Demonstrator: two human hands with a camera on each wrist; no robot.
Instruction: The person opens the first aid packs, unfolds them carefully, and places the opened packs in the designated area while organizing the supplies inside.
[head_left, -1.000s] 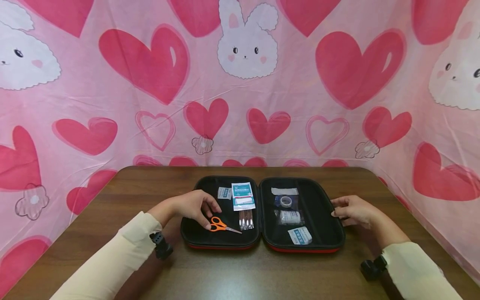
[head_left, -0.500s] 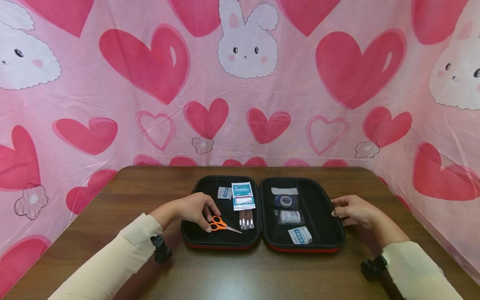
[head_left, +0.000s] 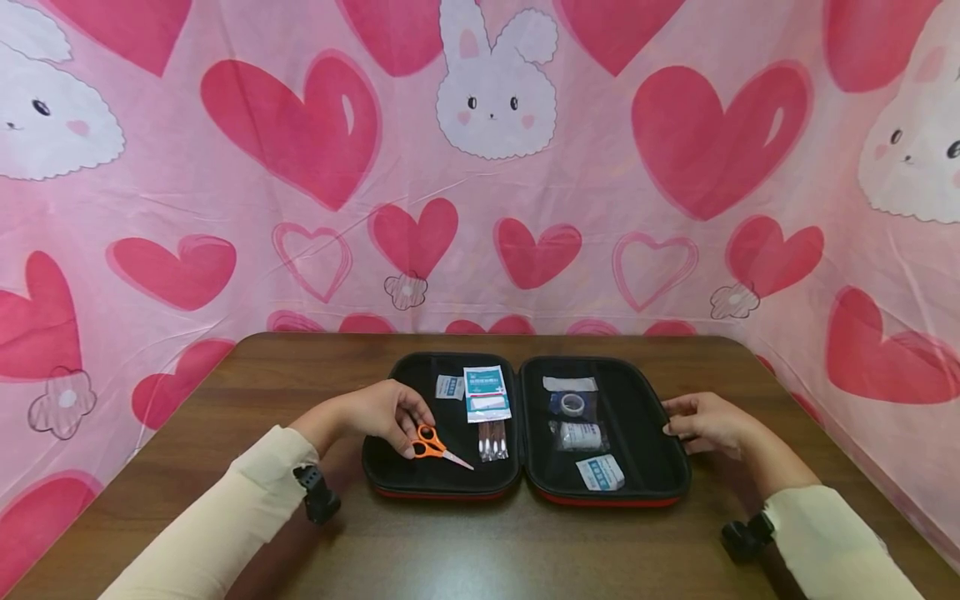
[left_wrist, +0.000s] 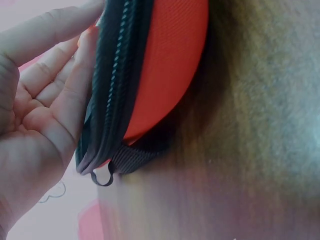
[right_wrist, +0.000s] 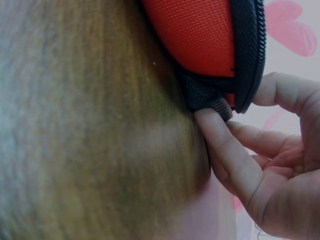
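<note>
An unzipped first-aid case (head_left: pixel 450 482), black inside and red outside, lies open flat on the wooden table. Over its left half, my left hand (head_left: pixel 378 417) pinches the orange handles of small scissors (head_left: pixel 444 452), whose blades point right and toward me. The left wrist view shows the case's zipped rim and red side beside that hand, but the scissors are hidden there. My right hand (head_left: pixel 708 423) holds the right edge of the case. In the right wrist view, its fingertips (right_wrist: pixel 210 120) are at the black strap (right_wrist: pixel 200 92) and behind the rim.
Left half: a teal-white sachet (head_left: pixel 486 385), a small packet (head_left: pixel 449 387) and cotton swabs (head_left: pixel 492 442). Right half: a tape roll (head_left: pixel 572 396), a wrapped bandage roll (head_left: pixel 580 435) and another packet (head_left: pixel 600 472). The table (head_left: pixel 450 550) extends around; behind it hangs a pink cloth (head_left: pixel 600 183).
The scissors have shifted slightly left with my left hand, their tips drawing away from the cotton swabs. My right hand stays at the case's edge.
</note>
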